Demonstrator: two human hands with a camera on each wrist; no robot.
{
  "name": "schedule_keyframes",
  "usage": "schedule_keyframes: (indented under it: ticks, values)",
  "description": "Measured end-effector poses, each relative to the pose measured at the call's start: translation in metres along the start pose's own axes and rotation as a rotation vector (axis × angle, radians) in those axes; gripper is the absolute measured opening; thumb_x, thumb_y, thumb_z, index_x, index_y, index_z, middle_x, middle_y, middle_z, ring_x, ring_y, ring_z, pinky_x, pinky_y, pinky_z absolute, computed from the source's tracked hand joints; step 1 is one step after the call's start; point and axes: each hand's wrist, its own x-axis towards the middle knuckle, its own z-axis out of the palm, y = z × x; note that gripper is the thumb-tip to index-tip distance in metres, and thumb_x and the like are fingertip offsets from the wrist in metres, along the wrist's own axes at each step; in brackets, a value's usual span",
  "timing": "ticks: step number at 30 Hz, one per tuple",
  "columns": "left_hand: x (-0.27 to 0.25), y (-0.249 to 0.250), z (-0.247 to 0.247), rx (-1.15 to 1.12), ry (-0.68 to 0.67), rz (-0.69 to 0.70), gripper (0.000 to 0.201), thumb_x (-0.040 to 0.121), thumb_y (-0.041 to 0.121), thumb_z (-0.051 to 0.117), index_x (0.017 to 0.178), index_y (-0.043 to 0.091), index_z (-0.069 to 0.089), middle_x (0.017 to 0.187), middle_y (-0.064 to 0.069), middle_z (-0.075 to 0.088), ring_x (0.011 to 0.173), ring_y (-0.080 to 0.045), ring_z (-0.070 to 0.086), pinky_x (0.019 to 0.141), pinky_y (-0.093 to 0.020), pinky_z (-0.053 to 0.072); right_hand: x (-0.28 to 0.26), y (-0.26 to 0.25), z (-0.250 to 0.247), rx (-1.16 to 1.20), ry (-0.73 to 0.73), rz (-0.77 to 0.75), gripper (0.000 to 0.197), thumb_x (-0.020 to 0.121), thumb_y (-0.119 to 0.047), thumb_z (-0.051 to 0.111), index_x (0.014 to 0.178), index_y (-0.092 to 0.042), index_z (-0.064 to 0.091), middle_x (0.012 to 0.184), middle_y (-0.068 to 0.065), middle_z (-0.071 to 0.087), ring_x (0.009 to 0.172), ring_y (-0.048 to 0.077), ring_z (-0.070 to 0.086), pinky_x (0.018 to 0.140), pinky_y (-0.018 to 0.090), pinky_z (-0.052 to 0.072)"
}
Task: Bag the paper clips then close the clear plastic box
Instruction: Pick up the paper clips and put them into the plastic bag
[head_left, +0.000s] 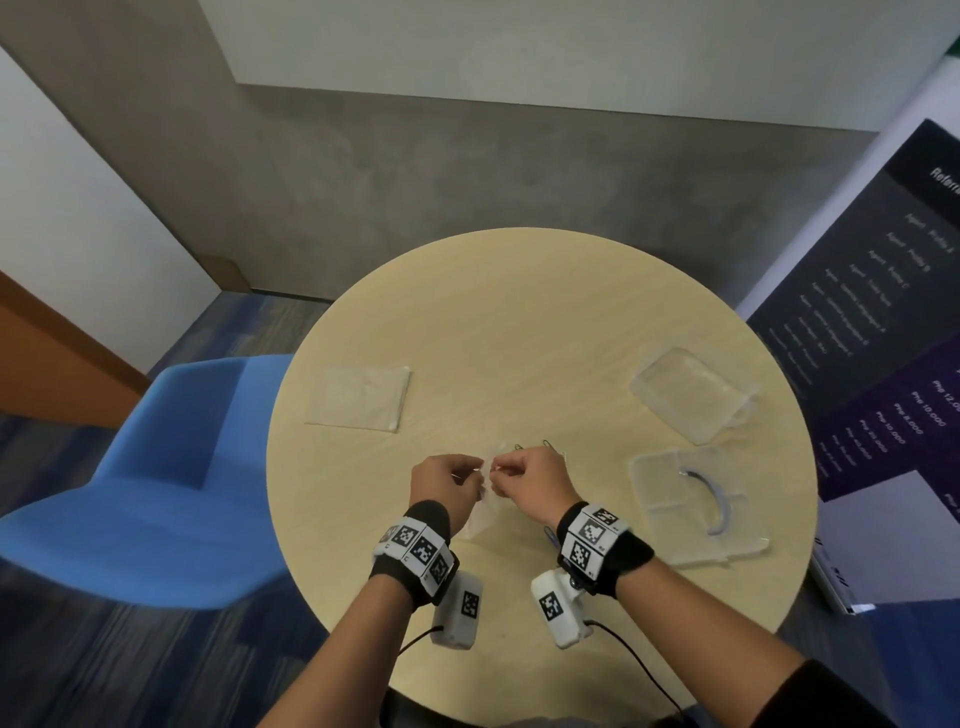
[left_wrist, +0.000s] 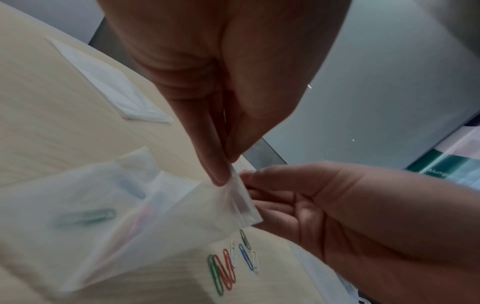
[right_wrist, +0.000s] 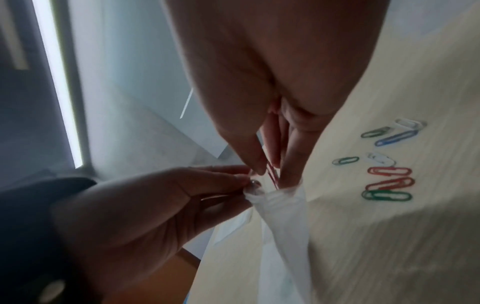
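Bagging is under way: the left hand (head_left: 444, 486) pinches the rim of the small bag (right_wrist: 280, 205) above the table (head_left: 519, 322) while the right hand (head_left: 530, 480) pinches a red clip (right_wrist: 271, 173) at its mouth, so next I'd drop it in, fetch the loose clips (left_wrist: 228, 265), with the box (head_left: 696, 506) open at the right.

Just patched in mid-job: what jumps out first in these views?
Both hands meet over the round table: the left hand pinches open the mouth of a small clear bag while the right hand feeds a red paper clip into it. Loose coloured paper clips lie on the table beside the bag, and the clear plastic box sits open at the right.
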Motion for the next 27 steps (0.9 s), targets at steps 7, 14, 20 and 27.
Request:
schedule_keyframes:
  ticks: [7,14,20,27]
  values:
    - [0.007,0.001,-0.009,-0.008,0.044,0.005,0.022,0.088,0.007,0.062,0.104,0.011,0.076,0.085,-0.008,0.077,0.077,-0.021,0.074,0.083,-0.033,0.059,0.003,-0.003,-0.021,-0.173,0.068,-0.217,0.020,0.085,-0.003,0.065,0.097,-0.011,0.078,0.096,0.004,0.077,0.085,0.011,0.071,0.085,0.028,0.059]
    - [0.010,-0.012,-0.023,-0.022,0.062,-0.044,0.021,0.089,0.009,0.063,0.105,0.013,0.076,0.090,-0.006,0.075,0.079,-0.019,0.074,0.078,-0.028,0.058,0.016,0.051,-0.040,-0.491,0.025,0.067,0.056,0.092,-0.006,0.053,0.146,-0.011,0.038,0.151,0.011,0.038,0.141,0.027,0.034,0.115,0.035,0.030]
    - [0.009,-0.013,-0.023,-0.001,0.050,-0.036,0.021,0.088,0.012,0.064,0.105,0.014,0.076,0.089,-0.005,0.076,0.081,-0.020,0.073,0.086,-0.033,0.058,0.025,0.041,0.000,-0.592,-0.063,-0.019,0.066,0.092,0.006,0.038,0.153,-0.010,0.020,0.163,0.012,0.007,0.151,0.024,0.005,0.122,0.033,0.016]
    - [0.010,-0.014,-0.022,0.026,0.038,-0.027,0.022,0.088,0.012,0.063,0.106,0.014,0.076,0.094,-0.006,0.076,0.083,-0.020,0.072,0.085,-0.032,0.058,0.016,0.049,-0.004,-1.028,-0.275,-0.309,0.065,0.092,0.004,0.044,0.152,-0.007,0.021,0.162,0.014,0.008,0.150,0.031,0.009,0.120,0.037,0.022]
